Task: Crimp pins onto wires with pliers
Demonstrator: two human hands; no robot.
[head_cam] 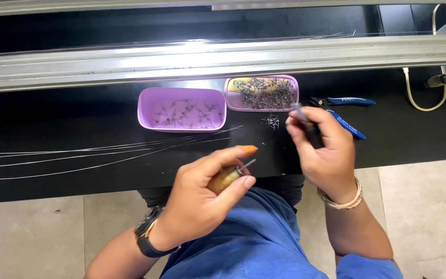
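Left hand (202, 199) grips wooden-handled pin tool (226, 177) over lap, right hand (322, 150) pinches dark slim tool (311, 130) at bench edge; risk: tiny part slipping, dropping to floor.

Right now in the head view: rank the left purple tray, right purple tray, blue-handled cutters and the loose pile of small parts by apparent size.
1. Left purple tray
2. Right purple tray, partly under the rail
3. Blue-handled cutters, part hidden by the right hand
4. Loose pile of small parts
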